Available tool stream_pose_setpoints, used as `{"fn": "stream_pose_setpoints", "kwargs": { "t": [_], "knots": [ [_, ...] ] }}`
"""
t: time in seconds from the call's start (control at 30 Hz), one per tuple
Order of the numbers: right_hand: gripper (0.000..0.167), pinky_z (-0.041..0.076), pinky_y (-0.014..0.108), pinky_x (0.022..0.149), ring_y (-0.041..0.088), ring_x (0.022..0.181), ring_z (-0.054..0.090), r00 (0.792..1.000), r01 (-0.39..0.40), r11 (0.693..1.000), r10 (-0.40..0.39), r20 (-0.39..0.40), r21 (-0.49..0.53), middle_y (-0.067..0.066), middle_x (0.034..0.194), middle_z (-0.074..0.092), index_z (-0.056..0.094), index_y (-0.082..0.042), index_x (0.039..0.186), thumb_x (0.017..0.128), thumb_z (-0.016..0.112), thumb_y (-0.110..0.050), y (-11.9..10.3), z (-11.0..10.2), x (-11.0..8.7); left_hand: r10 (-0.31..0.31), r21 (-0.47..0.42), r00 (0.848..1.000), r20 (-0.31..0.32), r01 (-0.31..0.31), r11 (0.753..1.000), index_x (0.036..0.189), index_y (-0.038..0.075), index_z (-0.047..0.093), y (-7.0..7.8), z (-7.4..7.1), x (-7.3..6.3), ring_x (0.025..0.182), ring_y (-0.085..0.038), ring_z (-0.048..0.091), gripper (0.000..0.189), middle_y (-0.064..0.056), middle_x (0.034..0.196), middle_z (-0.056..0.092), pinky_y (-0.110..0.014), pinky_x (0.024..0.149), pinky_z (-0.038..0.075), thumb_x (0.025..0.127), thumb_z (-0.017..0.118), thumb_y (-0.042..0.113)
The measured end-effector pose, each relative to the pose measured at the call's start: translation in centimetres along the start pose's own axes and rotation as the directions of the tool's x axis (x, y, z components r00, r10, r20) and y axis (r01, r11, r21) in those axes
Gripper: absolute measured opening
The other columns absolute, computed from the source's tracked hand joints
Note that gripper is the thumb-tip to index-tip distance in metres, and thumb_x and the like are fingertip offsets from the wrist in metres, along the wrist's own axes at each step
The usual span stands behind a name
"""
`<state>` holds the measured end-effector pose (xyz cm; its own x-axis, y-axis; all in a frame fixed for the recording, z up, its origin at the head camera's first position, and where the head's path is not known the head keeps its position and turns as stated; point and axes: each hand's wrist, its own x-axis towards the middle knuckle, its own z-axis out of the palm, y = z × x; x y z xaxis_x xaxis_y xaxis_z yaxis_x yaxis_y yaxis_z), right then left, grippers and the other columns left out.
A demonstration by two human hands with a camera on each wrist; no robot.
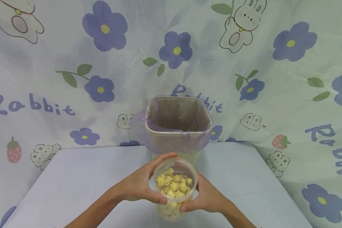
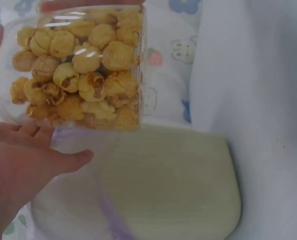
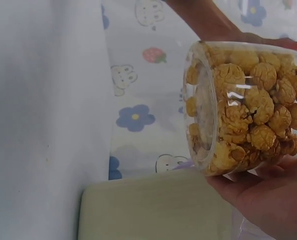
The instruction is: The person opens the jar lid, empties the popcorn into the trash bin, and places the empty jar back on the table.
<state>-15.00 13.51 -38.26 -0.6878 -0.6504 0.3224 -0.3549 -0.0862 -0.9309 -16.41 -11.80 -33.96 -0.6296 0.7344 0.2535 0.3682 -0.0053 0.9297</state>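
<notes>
A clear plastic jar (image 1: 174, 199) of round, yellow-brown popcorn (image 1: 175, 183) is held up in front of the bin, above the table. My left hand (image 1: 135, 186) grips the jar's left side, fingers round the far side and thumb along the near side below the rim. From the right, my right hand (image 1: 211, 196) grips it too, its thumb on the near wall. Both wrist views show popcorn packed against the jar's wall. Whether a clear lid covers the top, I cannot tell.
Behind the jar stands a pale bin (image 1: 176, 142) lined with a thin purple bag (image 1: 142, 133) folded over its rim. Both are on a white-covered table (image 1: 97, 177). A cloth (image 1: 148, 82) printed with flowers and rabbits hangs at the back and sides.
</notes>
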Motion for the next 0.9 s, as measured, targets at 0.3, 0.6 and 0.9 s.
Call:
{"fn": "stream_pose_setpoints", "kwargs": {
  "t": [0.3,0.6,0.9],
  "knots": [
    [0.102,0.040,0.037,0.107,0.031,0.129,0.047,0.999,0.017,1.000,-0.017,-0.037,0.013,0.013,0.145,0.045,0.029,-0.017,0.156,0.073,0.087,-0.009,0.3,0.7,0.1,-0.040,0.010,0.995,-0.094,0.041,0.999,0.156,0.012,0.028,-0.4,1.2,-0.4,0.126,-0.034,0.047,0.104,-0.003,0.148,0.045,-0.038,0.104,0.039,0.072,0.089,0.012],
    [0.102,0.044,0.040,0.103,0.027,0.126,0.049,0.973,-0.073,0.987,0.039,-0.227,-0.140,0.004,0.142,0.049,0.032,-0.024,0.153,0.071,0.091,-0.014,0.6,1.1,0.4,-0.082,0.085,0.936,-0.342,0.117,0.989,0.158,0.014,0.023,-0.7,3.5,0.0,0.127,-0.029,0.047,0.116,-0.005,0.150,0.042,-0.046,0.101,0.042,0.067,0.094,0.022],
    [0.098,0.042,0.039,0.104,0.032,0.130,0.045,0.985,-0.041,0.998,0.033,-0.169,-0.044,0.010,0.145,0.043,0.031,-0.019,0.153,0.074,0.089,-0.015,0.7,0.7,0.3,-0.099,0.044,0.963,-0.251,0.114,0.993,0.162,0.018,0.007,-0.4,2.4,-0.3,0.144,-0.032,0.027,0.123,-0.005,0.161,0.027,-0.067,0.110,0.018,0.072,0.091,0.022]
  ]
}}
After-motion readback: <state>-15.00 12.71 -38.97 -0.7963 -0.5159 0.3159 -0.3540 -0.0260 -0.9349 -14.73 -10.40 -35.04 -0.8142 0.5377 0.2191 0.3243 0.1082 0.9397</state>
